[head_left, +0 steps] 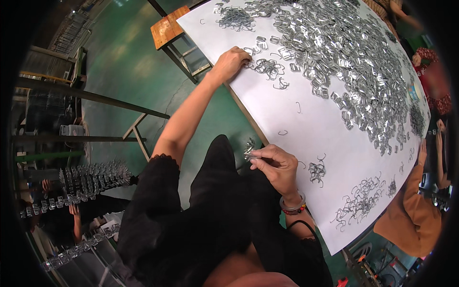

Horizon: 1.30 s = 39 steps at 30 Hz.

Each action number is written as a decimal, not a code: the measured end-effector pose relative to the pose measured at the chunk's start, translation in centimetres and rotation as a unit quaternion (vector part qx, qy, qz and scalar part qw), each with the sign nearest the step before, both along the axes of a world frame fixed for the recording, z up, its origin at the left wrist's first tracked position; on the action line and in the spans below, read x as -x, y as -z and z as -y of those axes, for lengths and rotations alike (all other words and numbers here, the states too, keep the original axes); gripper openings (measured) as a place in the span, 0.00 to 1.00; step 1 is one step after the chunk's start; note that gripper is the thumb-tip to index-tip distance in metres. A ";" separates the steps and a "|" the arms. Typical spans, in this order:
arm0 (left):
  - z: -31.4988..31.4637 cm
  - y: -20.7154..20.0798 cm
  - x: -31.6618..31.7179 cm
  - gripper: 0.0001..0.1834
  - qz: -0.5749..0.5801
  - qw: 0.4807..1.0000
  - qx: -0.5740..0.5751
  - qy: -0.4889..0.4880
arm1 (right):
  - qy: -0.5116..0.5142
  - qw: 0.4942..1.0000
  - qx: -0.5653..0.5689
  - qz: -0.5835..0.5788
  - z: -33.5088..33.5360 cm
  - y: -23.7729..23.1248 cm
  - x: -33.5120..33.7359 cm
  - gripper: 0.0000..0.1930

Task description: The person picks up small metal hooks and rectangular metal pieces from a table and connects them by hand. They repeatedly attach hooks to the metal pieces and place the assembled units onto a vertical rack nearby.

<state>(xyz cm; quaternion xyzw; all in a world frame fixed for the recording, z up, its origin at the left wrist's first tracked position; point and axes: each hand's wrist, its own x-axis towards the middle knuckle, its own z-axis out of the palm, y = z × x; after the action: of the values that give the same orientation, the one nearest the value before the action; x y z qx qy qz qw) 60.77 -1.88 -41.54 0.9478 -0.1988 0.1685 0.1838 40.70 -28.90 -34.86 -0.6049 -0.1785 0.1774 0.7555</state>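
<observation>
My right hand [278,168] is closed, thumb against fingers, around a bunch of small shiny metal clips [249,147] just off the near edge of the white-topped table [267,107]. Farther along that edge, my left hand [232,63] rests with fingers curled down; its fingertips are partly hidden, so what they pinch cannot be made out. Beside those fingertips lies a small cluster of bent wire hooks [270,68], with a few flat metal buckles [260,44] just beyond. A single wire hook [283,133] lies between my two hands.
A big heap of metal buckles [354,62] covers the table's far side. More wire hooks [361,203] lie at the near right. A wooden stool [168,27] stands by the far left corner. Other people work along the right side, one in an orange sleeve [411,215]. Racks [91,179] hold metal parts at left.
</observation>
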 end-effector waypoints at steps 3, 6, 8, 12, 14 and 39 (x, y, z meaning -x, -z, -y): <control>0.2 -0.2 -0.6 0.06 -0.022 0.997 -0.071 0.000 | 0.015 1.000 -0.010 -0.020 0.2 -0.1 0.3 0.08; 3.0 0.4 1.5 0.08 -0.034 0.999 -0.024 0.019 | 0.021 1.000 0.000 -0.019 0.1 0.1 0.7 0.09; 5.5 0.5 3.7 0.11 -0.053 0.998 0.020 0.012 | 0.016 1.000 -0.001 -0.018 -0.2 -0.3 1.0 0.09; 8.0 -0.9 5.7 0.13 -0.110 0.980 0.154 -0.054 | 0.004 1.000 -0.010 -0.014 -0.8 -0.8 1.6 0.09; 8.4 -1.4 5.8 0.13 -0.148 0.972 0.164 -0.074 | 0.003 1.000 -0.014 -0.013 -0.7 -1.1 2.1 0.09; 7.1 -2.2 7.5 0.10 -0.158 0.956 0.222 -0.109 | 0.039 0.999 0.009 -0.019 -0.6 -1.2 2.6 0.09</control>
<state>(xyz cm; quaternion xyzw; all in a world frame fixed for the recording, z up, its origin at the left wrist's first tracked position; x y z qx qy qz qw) 53.30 -8.93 -39.31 0.9137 -0.0203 0.0754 0.3988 38.08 -28.32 -33.65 -0.6147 -0.1387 0.1605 0.7597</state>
